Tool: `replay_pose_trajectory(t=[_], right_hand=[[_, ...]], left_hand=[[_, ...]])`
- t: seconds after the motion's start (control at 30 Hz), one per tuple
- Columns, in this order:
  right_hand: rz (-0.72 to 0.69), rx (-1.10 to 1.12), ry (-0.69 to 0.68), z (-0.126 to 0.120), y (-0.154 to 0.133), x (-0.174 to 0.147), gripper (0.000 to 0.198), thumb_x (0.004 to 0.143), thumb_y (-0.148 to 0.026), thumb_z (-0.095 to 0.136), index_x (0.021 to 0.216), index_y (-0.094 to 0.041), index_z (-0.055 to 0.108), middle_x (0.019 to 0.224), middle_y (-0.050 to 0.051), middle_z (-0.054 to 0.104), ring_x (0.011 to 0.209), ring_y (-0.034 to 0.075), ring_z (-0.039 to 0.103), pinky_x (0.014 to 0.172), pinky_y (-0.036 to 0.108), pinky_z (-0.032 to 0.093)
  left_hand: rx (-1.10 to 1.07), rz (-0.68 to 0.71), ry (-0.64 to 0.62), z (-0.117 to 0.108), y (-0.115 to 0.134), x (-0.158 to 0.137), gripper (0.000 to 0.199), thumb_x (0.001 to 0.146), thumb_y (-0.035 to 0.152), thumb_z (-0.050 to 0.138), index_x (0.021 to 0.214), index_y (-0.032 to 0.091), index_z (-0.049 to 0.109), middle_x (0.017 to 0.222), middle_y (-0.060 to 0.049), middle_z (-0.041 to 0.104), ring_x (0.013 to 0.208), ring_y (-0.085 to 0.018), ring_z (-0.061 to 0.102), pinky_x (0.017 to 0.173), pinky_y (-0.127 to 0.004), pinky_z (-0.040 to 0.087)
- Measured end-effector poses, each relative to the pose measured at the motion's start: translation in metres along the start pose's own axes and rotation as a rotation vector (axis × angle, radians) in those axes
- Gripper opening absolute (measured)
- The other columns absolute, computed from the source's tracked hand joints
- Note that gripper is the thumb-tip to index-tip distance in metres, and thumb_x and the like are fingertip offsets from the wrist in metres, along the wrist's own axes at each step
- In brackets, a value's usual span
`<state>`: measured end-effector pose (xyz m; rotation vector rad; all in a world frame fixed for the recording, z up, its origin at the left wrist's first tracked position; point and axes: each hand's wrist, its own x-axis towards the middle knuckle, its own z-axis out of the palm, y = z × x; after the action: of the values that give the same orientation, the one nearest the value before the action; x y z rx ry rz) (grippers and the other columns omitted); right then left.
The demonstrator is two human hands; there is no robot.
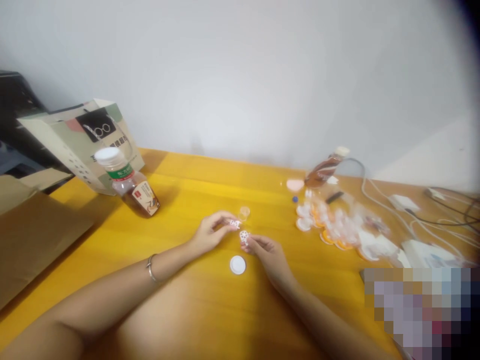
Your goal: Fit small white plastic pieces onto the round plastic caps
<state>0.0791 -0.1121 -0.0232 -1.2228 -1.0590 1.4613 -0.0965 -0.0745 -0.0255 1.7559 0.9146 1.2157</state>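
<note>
Between thumb and fingers, my left hand pinches a small white piece with coloured spots. A similar small white spotted piece is held in the fingertips of my right hand. The two pieces are close together but apart; their exact kind is too blurred to make out. Just beyond them stands a small clear container. A round white lid lies flat on the yellow table, nearer to me than the hands.
To the left stand a large bottle of brown drink, a paper bag and a cardboard box. Several small lidded containers cluster at the right, with a cola bottle, a blue cap and cables.
</note>
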Motion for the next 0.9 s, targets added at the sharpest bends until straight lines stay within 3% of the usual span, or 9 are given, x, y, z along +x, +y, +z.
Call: replay_pose_trajectory(t=[0.17, 0.37, 0.63, 0.9], right_hand=[[0.017, -0.021, -0.134, -0.003, -0.004, -0.001, 0.021, 0.068, -0.038, 0.068, 0.076, -0.018, 0.070, 0.073, 0.002, 0.069, 0.065, 0.013, 0.061, 0.071, 0.027, 0.049], [0.005, -0.038, -0.201, -0.008, -0.004, 0.000, 0.021, 0.071, -0.038, 0.065, 0.077, -0.019, 0.070, 0.072, 0.000, 0.068, 0.063, 0.011, 0.059, 0.069, 0.025, 0.047], [0.006, -0.066, -0.208, -0.009, -0.004, 0.000, 0.023, 0.071, -0.041, 0.064, 0.076, -0.019, 0.070, 0.075, 0.002, 0.070, 0.063, 0.013, 0.061, 0.070, 0.027, 0.048], [0.001, -0.083, -0.171, -0.007, -0.005, -0.001, 0.024, 0.065, -0.042, 0.069, 0.073, -0.020, 0.070, 0.065, 0.000, 0.068, 0.061, 0.013, 0.061, 0.068, 0.028, 0.048]], left_hand=[[0.086, 0.192, -0.250, -0.004, 0.014, 0.003, 0.015, 0.080, 0.022, 0.058, 0.091, 0.015, 0.064, 0.088, -0.007, 0.061, 0.083, -0.014, 0.058, 0.080, -0.027, 0.046], [0.078, 0.157, -0.392, -0.005, 0.011, 0.008, 0.016, 0.083, 0.022, 0.055, 0.095, 0.017, 0.065, 0.094, -0.007, 0.061, 0.089, -0.015, 0.058, 0.084, -0.028, 0.045], [0.088, 0.125, -0.432, -0.009, 0.007, 0.008, 0.021, 0.085, 0.023, 0.052, 0.100, 0.018, 0.065, 0.095, -0.007, 0.064, 0.088, -0.015, 0.060, 0.081, -0.026, 0.046], [0.118, 0.114, -0.406, -0.006, 0.004, 0.006, 0.022, 0.084, 0.024, 0.053, 0.101, 0.019, 0.065, 0.093, -0.007, 0.064, 0.085, -0.014, 0.060, 0.078, -0.026, 0.047]])
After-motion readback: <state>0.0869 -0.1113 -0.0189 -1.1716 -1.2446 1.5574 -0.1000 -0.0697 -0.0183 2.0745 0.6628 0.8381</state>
